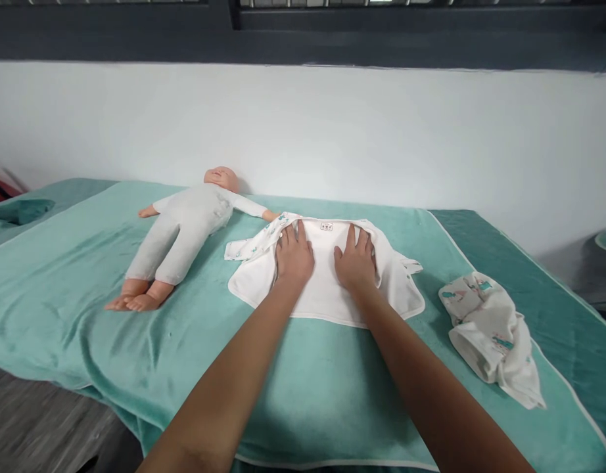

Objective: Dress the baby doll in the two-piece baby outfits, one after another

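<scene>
A white baby shirt (323,289) lies spread open on the green blanket, its inside facing up and a small label near the neck edge. On its left front panel rests my left hand (294,255), palm down with the fingers stretched out. My right hand (357,259) lies flat on the right side of the shirt, fingers apart. Neither hand grips anything. The shirt's left sleeve, with a small green print, sticks out to the left; the right one is partly hidden beneath the panel.
A baby doll (187,213) in a white suit lies on its back at the left, one hand close to the shirt. Crumpled printed baby clothing (495,338) sits at the right. The green blanket (323,394) covers the bed, which borders a white wall (303,138).
</scene>
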A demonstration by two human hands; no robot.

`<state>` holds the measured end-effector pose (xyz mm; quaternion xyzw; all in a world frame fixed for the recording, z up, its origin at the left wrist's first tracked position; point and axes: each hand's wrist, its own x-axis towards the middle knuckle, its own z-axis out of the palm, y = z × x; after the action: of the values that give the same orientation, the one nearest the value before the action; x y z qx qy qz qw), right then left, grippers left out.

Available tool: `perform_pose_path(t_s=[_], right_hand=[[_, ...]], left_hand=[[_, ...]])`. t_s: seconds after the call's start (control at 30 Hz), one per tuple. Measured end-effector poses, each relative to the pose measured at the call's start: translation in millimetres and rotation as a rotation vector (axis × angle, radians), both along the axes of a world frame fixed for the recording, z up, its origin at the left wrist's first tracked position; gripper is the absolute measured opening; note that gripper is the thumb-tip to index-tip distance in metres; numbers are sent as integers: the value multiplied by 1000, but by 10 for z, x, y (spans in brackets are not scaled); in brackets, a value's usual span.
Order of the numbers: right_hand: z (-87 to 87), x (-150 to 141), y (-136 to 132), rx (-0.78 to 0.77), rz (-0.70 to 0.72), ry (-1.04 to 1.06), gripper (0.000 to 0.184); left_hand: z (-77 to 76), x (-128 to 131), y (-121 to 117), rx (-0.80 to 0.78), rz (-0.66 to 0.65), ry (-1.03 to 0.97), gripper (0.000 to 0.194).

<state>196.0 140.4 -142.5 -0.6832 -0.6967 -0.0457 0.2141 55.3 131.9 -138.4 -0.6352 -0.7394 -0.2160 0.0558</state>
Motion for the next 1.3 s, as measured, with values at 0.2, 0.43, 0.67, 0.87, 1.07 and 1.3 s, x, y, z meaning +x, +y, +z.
perform_pose_path(t_s=[0.2,0.43,0.67,0.87,1.07,1.3], right_hand=[[-33,23,65,-152,29,9,66],[-71,33,159,-280,35,-18,68],[-30,20,53,-283,85,-43,68],[-16,29,-44,-271,132,-73,69],[-44,34,-292,-247,226,-95,67],[63,470,-478,-216,511,398,50]], left_hand=[[-91,-37,86,-119,-22,-23,64],[-130,-77,148,-200,-79,-27,65],[-135,-61,86,-134,-191,30,60],[-161,-50,39,-149,-387,87,58],[-196,-35,-53,-197,-310,76,64],[-190,-35,-80,-222,-296,58,67]])
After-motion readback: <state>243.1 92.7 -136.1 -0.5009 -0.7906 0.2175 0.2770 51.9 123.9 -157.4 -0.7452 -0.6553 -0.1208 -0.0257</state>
